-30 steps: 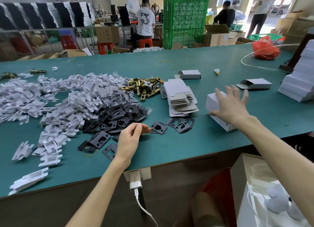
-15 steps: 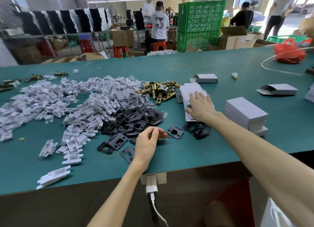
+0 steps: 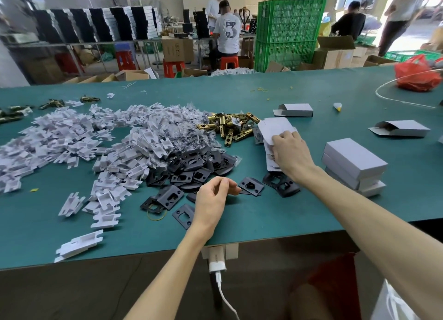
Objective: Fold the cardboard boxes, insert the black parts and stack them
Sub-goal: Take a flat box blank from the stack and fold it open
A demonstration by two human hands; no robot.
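A worker's right hand (image 3: pixel 288 152) is reaching over a stack of flat cardboard box blanks (image 3: pixel 272 162) at the middle of the green tabletop (image 3: pixel 263 224), its fingers curling round the raised near edge of the top blank (image 3: pixel 273 128). The left hand (image 3: pixel 213 195) is hovering nearer the front edge, fingers loosely curled with nothing visible in them, fingertips just beside a loose black strike plate (image 3: pixel 250 186). More black strike plates (image 3: pixel 194 166) are lying in a pile between the hands and a heap of white plastic inserts (image 3: pixel 96 147) spreading toward the left edge. Brass latch parts (image 3: pixel 230 128) are sitting just beside the blanks. Finished boxes (image 3: pixel 354 161) (three stacked, closed) are standing toward the right edge, with two part-folded boxes (image 3: pixel 296 110) (image 3: pixel 402 128) lying farther back
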